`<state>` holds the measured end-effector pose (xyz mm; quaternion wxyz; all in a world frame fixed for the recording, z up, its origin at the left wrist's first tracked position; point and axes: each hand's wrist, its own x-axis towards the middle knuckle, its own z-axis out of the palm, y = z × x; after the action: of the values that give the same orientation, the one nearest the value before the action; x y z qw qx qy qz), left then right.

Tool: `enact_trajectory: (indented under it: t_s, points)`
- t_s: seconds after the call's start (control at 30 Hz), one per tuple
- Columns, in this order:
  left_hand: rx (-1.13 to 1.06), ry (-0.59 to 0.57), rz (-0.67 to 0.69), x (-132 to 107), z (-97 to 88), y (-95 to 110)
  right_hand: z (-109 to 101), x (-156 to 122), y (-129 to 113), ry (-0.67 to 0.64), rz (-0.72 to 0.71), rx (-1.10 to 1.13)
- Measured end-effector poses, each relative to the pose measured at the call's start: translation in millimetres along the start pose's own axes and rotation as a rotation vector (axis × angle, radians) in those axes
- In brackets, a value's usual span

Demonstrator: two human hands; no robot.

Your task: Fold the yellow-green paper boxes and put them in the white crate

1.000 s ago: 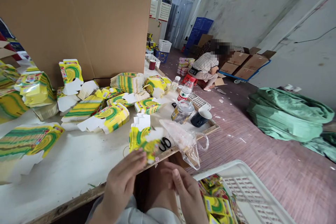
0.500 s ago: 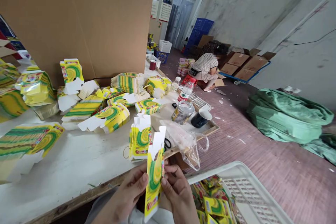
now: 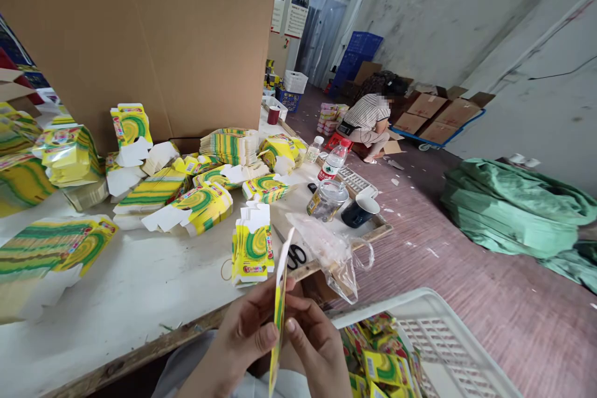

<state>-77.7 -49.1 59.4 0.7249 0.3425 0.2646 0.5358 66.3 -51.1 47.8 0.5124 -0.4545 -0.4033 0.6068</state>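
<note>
A flat yellow-and-green printed carton (image 3: 278, 311) with a white flap stands nearly edge-on between my hands, over my lap. My left hand (image 3: 247, 329) grips it from the left, thumb on the near face and fingers behind. On the other side, my right hand (image 3: 317, 339) has its thumb and bent fingers closed at the carton's right edge; part of their contact is hidden. Just beyond, a small stack of the same flat cartons (image 3: 252, 249) sits on the white table (image 3: 153, 286), beside black-handled scissors (image 3: 296, 256).
More carton bundles (image 3: 205, 205) spread across the table before a large cardboard sheet (image 3: 153, 43). A clear jar (image 3: 326, 199), dark mug (image 3: 360, 210), water bottle (image 3: 332, 161) and plastic bag (image 3: 326, 245) stand right. A white basket (image 3: 448, 323) holds yellow packets. A person (image 3: 368, 115) sits farther back.
The carton has turned from showing its printed face to nearly edge-on. Both hands stay around it in about the same place, and the scissors show more fully behind it.
</note>
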Motion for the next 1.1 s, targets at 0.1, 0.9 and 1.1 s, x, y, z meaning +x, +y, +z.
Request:
enact_trajectory:
  t_s: [0.1, 0.9, 1.1]
  points:
    - [-0.069, -0.003, -0.038, -0.9, -3.0, 1.1, -1.1, -0.3, -1.7, -0.025, 0.014, 0.058]
    - [0.37, 0.18, 0.017, -8.8, -6.5, -6.2, -15.6, -3.5, 0.3, 0.083, -0.211, -0.2]
    - [0.343, -0.019, -0.1, -17.2, -9.2, 3.2, -29.7, -4.2, -20.7, -0.035, -0.227, -0.426]
